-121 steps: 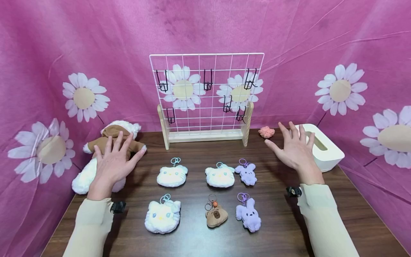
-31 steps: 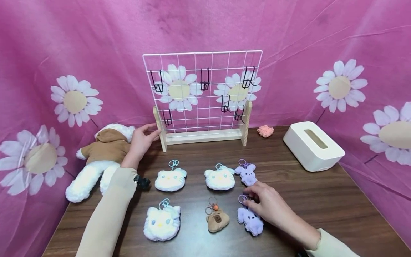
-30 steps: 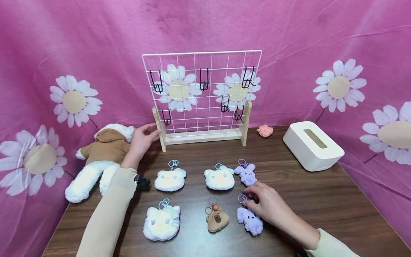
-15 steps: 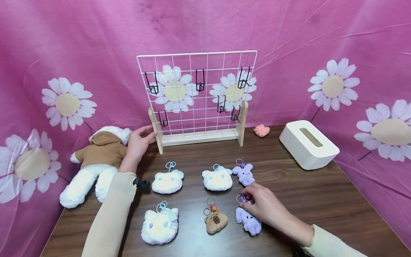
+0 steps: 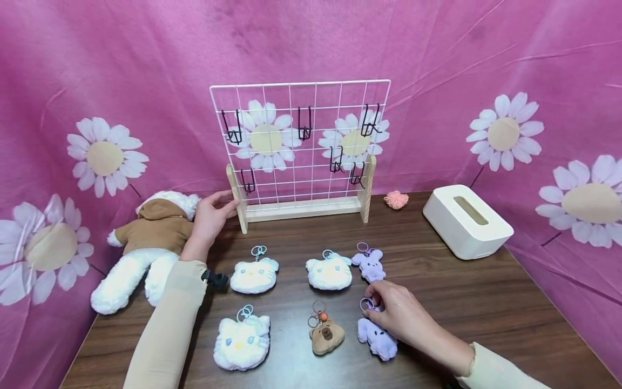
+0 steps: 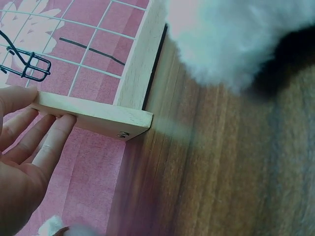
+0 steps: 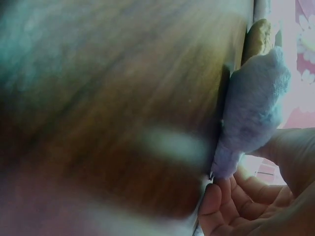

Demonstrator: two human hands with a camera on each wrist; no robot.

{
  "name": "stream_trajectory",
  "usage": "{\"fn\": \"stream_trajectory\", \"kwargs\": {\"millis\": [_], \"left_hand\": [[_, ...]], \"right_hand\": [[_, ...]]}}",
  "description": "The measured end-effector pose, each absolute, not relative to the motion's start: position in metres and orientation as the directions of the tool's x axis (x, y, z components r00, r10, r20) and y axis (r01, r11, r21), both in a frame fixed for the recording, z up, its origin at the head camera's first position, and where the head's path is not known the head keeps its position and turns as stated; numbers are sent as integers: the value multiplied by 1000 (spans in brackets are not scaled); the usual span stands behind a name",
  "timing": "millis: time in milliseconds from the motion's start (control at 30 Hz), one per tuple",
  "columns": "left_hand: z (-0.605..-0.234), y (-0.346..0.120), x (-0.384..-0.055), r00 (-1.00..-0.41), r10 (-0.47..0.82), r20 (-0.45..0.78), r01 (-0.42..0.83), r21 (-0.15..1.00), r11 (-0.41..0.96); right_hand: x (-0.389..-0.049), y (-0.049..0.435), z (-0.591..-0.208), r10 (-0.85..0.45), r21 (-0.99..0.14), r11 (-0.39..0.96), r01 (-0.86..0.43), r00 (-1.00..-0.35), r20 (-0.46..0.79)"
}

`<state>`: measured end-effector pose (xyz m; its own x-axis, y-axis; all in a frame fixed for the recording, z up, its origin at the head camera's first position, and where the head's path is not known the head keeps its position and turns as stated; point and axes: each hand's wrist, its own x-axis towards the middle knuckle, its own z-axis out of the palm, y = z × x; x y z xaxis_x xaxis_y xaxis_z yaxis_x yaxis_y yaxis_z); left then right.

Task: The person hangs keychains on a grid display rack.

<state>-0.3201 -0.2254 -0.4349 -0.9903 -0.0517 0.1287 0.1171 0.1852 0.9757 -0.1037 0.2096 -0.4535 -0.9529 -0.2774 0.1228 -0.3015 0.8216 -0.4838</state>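
Observation:
A white wire grid rack on wooden legs (image 5: 316, 209) stands at the back, with several black hooks (image 5: 304, 129) on it. My left hand (image 5: 209, 219) holds its left wooden post (image 6: 93, 113), thumb on one side and fingers on the other. At the front right, my right hand (image 5: 403, 313) pinches a purple bunny plush keychain (image 5: 376, 343) at the top, near its rings. The keychain lies on the table, partly hidden by the fingers; the right wrist view shows its plush body (image 7: 258, 98) from the side.
Another purple bunny keychain (image 5: 370, 266) lies just behind. Nearby are white cat-face keychains (image 5: 329, 272) and a brown capybara keychain (image 5: 326, 337). A white plush in a brown hoodie (image 5: 157, 232) is at left; a pink fuzzy ball (image 5: 396, 200) and white tissue box (image 5: 478, 232) at right.
Four seconds ago both hands were spread above the table. Since then the left has taken hold of the rack's post, the right the purple bunny keychain. Over the last second they hardly move.

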Motion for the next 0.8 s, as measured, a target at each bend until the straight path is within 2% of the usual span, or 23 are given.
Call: {"fn": "stream_trajectory", "kwargs": {"millis": [233, 400, 800], "left_hand": [[-437, -226, -321, -992, -44, 122, 111, 975, 191], [-437, -227, -320, -991, -44, 127, 116, 974, 197], [-434, -225, -318, -991, -47, 129, 117, 973, 199]], "right_hand": [[-104, 211, -455, -274, -494, 816, -301, -953, 128], [-105, 215, -454, -316, -527, 780, -338, -939, 134], [-105, 223, -438, -343, -576, 735, -358, -929, 140]]}}
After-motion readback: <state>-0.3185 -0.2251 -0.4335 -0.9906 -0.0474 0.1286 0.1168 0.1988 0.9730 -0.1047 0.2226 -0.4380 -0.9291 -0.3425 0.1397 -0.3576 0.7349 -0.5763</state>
